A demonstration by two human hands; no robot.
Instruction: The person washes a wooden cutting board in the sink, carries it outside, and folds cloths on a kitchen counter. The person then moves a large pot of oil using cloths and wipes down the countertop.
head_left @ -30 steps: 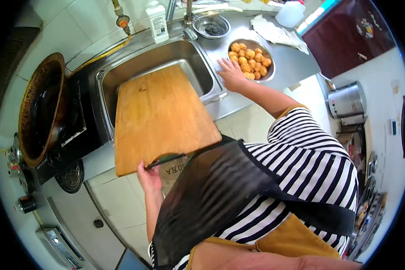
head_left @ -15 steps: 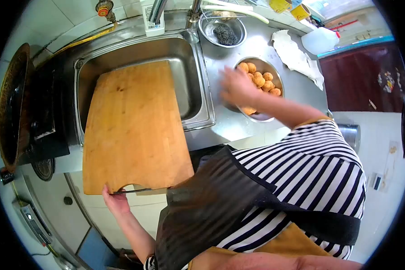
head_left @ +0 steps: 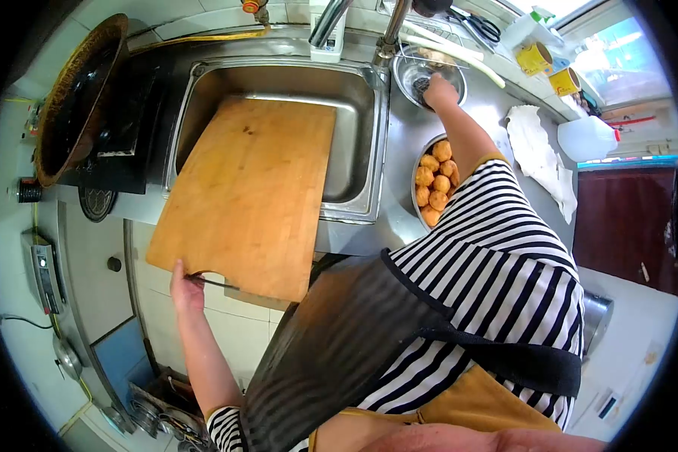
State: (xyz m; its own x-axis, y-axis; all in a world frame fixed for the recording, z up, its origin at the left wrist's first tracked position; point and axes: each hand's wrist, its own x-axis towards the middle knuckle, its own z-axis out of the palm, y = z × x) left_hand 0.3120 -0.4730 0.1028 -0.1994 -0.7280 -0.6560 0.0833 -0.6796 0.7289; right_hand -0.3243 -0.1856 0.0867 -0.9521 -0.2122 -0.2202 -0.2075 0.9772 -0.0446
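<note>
A wooden cutting board (head_left: 252, 188) lies tilted across the sink, its near end jutting past the counter edge. Gripping that near edge beside the cutout with a dark handle bar is my left hand (head_left: 187, 290). My right hand (head_left: 440, 92) reaches into a metal bowl (head_left: 401, 84) behind the sink's right side. Its fingers are closed on a dark scouring pad (head_left: 422, 84), partly hidden by the hand. Below my right forearm stands a second metal bowl with round, orange-brown balls (head_left: 435, 181), partly covered by my sleeve.
Beneath the board is the steel sink (head_left: 354, 143), with a faucet (head_left: 388, 45) behind it. A large wok (head_left: 79, 105) stands at the left. On the right are a white cloth (head_left: 539, 154), a plastic jug (head_left: 586, 138) and scissors (head_left: 484, 29).
My right hand has moved from beside the bowl of balls to the scouring pad in the bowl behind. My left hand keeps its hold on the board. The camera view has shifted.
</note>
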